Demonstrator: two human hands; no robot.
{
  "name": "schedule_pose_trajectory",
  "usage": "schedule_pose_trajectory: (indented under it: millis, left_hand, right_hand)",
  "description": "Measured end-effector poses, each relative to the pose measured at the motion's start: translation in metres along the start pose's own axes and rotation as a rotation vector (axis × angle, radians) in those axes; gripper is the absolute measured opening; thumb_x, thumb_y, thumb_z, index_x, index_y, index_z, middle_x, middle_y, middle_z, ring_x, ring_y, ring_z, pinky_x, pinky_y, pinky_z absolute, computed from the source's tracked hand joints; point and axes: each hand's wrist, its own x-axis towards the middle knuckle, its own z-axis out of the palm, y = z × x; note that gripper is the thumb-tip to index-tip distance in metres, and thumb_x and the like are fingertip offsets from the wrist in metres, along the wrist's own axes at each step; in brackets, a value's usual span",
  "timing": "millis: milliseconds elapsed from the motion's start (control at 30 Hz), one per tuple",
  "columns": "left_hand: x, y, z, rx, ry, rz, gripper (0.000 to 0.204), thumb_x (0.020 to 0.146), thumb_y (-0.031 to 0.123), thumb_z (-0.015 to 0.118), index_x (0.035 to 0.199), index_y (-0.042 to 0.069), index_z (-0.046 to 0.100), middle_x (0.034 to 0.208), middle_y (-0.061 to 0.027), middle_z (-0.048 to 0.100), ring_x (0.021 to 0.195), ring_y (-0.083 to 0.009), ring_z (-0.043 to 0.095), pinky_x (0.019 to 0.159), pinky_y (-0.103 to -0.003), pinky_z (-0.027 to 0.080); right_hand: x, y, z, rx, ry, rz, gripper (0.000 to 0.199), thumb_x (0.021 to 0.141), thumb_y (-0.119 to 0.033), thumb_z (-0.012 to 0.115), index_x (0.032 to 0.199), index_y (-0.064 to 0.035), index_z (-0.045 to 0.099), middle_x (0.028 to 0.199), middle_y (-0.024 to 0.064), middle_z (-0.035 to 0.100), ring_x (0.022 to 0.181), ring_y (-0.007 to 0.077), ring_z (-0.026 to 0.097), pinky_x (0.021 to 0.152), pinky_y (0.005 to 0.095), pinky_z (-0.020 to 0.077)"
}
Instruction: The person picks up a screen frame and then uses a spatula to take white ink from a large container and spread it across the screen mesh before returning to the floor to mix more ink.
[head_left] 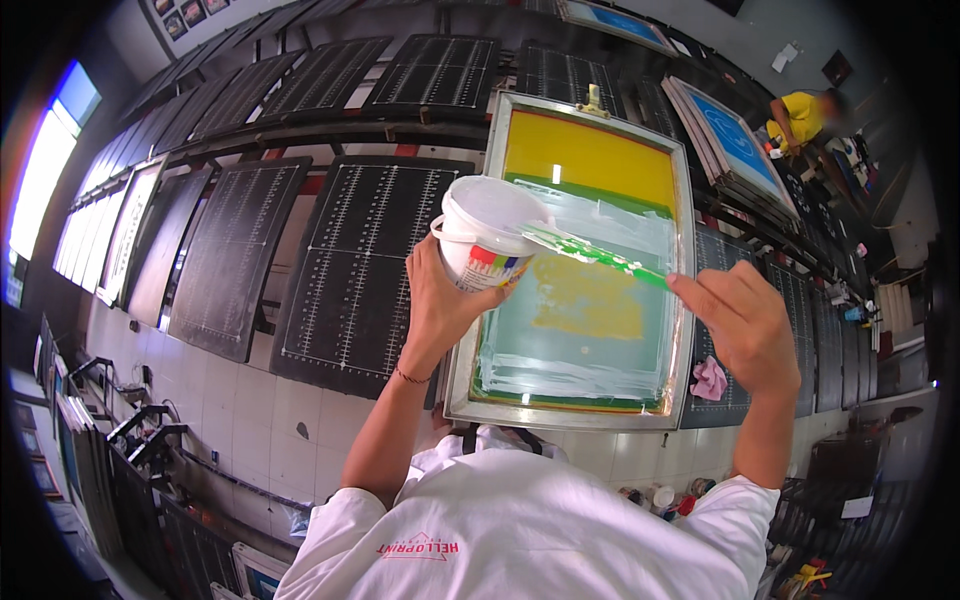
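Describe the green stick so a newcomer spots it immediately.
Find the large metal-framed screen just right of centre. Over it, the green stick slants between the white bucket and the right hand. Unlike the bucket or screen, it is slim, bright green and smeared with white.

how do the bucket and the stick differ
The bucket is wide and round, while the stick is long and thin. The bucket is white with a colourful label, whereas the stick is green with white smears. The left hand holds the bucket around its side; the right hand grips the stick near one end. Both are held up by hand.
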Motion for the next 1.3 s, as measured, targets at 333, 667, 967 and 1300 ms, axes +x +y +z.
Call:
schedule_pose_trajectory:
  millis: [333,667,967,1300]
  left_hand:
    - [0.002,-0.023,0.010,-0.466,0.083,-0.047,0.076,0.062,0.010,0.083,0.123,-0.007,0.040,0.112,-0.0160,0.057,0.100,-0.0214,0.061,0.085,-0.034,0.054]
    - [-0.047,-0.049,-0.028,-0.624,0.101,-0.119,0.084,0.066,0.003,0.082,0.135,0.001,0.034,0.121,-0.0133,0.053,0.110,-0.0201,0.057,0.092,-0.033,0.052]
    - [-0.075,-0.072,-0.059,-0.666,0.213,-0.180,0.087,0.066,0.001,0.080,0.139,0.003,0.032,0.126,-0.0121,0.051,0.115,-0.0213,0.055,0.097,-0.035,0.050]
    - [-0.074,-0.089,-0.075,-0.677,0.247,-0.208,0.087,0.066,-0.001,0.079,0.140,0.004,0.032,0.127,-0.0109,0.051,0.117,-0.0212,0.054,0.098,-0.035,0.049]
  right_hand:
    - [-0.061,0.055,0.004,0.103,-0.012,0.607,0.019,0.087,-0.007,0.062,0.103,0.0007,0.068,0.088,0.0142,0.062,0.078,0.0300,0.060,0.069,0.0368,0.0469]
    - [-0.143,0.250,0.108,0.235,-0.364,0.833,0.031,0.086,-0.023,0.064,0.095,0.0055,0.069,0.083,0.0229,0.067,0.078,0.0325,0.065,0.073,0.0403,0.0474]
    - [0.005,0.218,0.163,0.291,-0.459,0.600,0.034,0.082,-0.026,0.066,0.097,0.0047,0.070,0.080,0.0264,0.065,0.074,0.0329,0.066,0.071,0.0394,0.0485]
    - [-0.027,0.220,0.105,0.366,-0.402,0.705,0.034,0.084,-0.027,0.065,0.093,0.0058,0.070,0.080,0.0204,0.068,0.075,0.0255,0.064,0.073,0.0361,0.0481]
